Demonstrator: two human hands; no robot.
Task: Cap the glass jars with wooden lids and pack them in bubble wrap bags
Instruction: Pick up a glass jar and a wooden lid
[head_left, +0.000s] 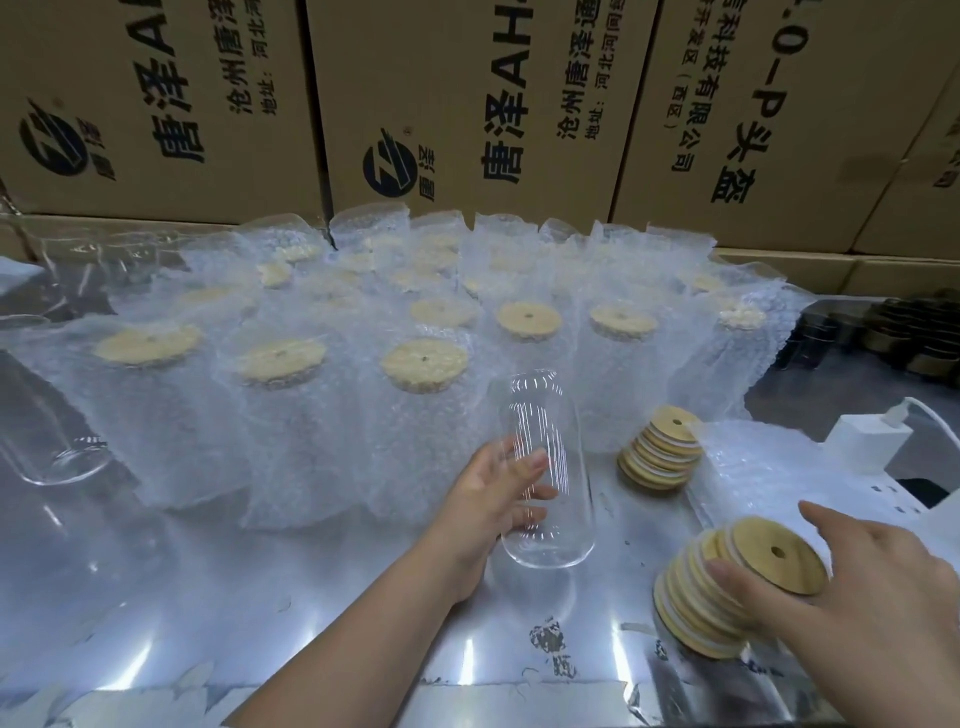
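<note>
Left grip (488, 512) round jar (548, 415), right grip (872, 587) on lids (698, 608)

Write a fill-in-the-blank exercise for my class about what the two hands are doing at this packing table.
1. The left hand grips an upright glass jar that has no wooden ____ on it.
2. The right hand touches the nearer stack of wooden lids, whose top lid has a ____ in its middle.
3. The capped jars behind stand in bags of ____ wrap.

Missing words: lid; hole; bubble.
</note>
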